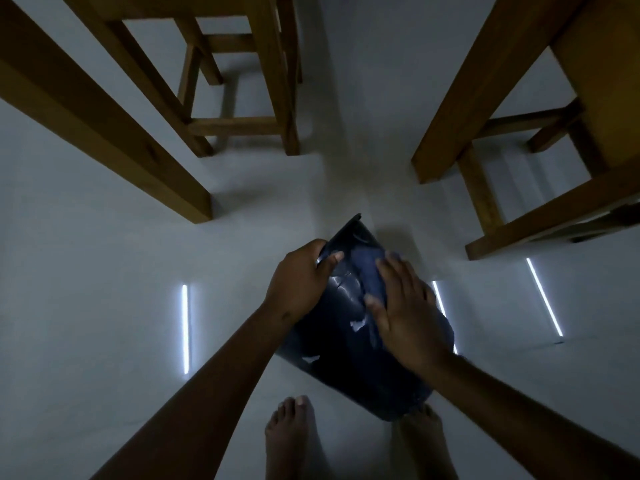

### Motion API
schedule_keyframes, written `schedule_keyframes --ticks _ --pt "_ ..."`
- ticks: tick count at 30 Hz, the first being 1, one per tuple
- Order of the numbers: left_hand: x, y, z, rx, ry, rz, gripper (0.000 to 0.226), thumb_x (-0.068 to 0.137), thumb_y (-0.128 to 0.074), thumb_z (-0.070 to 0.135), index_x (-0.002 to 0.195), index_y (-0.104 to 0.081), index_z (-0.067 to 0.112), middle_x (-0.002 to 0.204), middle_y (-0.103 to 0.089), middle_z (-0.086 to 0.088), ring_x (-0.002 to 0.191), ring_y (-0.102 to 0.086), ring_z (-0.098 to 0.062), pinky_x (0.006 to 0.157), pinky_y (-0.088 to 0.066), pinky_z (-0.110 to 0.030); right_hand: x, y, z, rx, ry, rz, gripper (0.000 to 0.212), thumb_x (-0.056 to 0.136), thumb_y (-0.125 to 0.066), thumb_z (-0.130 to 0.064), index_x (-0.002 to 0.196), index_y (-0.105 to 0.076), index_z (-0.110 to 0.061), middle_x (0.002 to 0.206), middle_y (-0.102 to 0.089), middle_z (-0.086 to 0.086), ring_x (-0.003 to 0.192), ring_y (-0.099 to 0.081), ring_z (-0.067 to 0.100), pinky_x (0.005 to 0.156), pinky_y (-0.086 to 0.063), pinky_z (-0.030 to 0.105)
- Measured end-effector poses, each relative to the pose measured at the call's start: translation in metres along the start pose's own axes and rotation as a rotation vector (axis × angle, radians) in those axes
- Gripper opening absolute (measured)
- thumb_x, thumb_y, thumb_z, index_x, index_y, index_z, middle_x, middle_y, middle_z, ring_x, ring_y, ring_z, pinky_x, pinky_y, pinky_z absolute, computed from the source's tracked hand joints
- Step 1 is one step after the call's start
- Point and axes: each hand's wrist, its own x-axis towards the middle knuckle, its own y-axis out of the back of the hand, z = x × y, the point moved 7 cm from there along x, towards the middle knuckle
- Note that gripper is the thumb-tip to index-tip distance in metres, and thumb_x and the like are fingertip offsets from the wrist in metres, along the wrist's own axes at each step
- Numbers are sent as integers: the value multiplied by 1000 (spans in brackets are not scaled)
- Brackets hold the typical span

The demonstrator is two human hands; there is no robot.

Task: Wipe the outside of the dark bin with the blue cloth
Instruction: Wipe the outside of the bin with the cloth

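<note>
1. The dark bin (349, 344) lies tipped on its side, held above the pale floor (104, 271) just ahead of the person's bare feet (294, 434), one end toward the feet and the other pointing away toward the wooden stools (242, 126).
2. The left hand (301, 282) is curled over the bin's far-left edge, thumb over the top and fingers wrapped out of sight; it serves as the steadying hold.
3. The right hand (401, 313) lies flat with fingers spread, palm pressing the blue cloth (372, 271) against the bin's upper right flank. The cloth shows only as a strip past the fingertips, toward the bin's far end.
4. To wipe well, I judge the palm should keep even pressure and travel in long strokes along the bin's length, with the cloth kept bunched under the fingers so it does not slip out.
5. The left hand should hold firm against the push, then roll the bin to bring its unseen underside up.
6. Light is dim, so dirt on the bin cannot be judged; glossy patches near its middle may be damp or only reflections.
</note>
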Motion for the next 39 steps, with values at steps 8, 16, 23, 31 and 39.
schedule_keyframes --ticks 8,16,23,31,39 --pt "10 -4 11 43 -15 -11 26 96 -49 37 98 -62 14 91 -70 -3 81 -64 -20 72 -49 -31 -44 -13 -6 -194 82 -61 63 97 -8 -54 153 -10 -26 161 -14 6 147 -14 32 112 -27 52" --pt "-8 2 -6 -104 10 -240 16 98 -45 39 107 -55 29 91 -62 15 81 -58 5 62 -44 -9 16 18 56 193 -104 17 66 94 -14 -62 151 -14 -31 159 -23 0 143 -28 21 114 -29 44" --pt "5 0 13 -59 -108 -130 7 98 -45 37 98 -52 35 77 -57 24 65 -56 12 55 -40 -1 -31 -1 -2 -193 174 34 58 99 -8 -50 152 -15 -28 160 -17 7 146 -14 36 112 -26 56" --pt "12 -1 15 -36 -91 -104 11 97 -44 41 97 -54 35 79 -61 16 74 -64 -5 56 -43 -5 -17 6 46 30 -10 15 55 100 -12 -48 151 -11 -28 160 -12 1 148 -14 26 119 -17 41" --pt "11 -2 24 -75 -92 -108 26 98 -43 43 110 -58 25 96 -69 5 78 -68 -14 62 -55 -26 31 23 36 174 -26 68 59 99 -17 -51 152 -14 -26 160 -18 3 147 -17 20 113 -17 30"
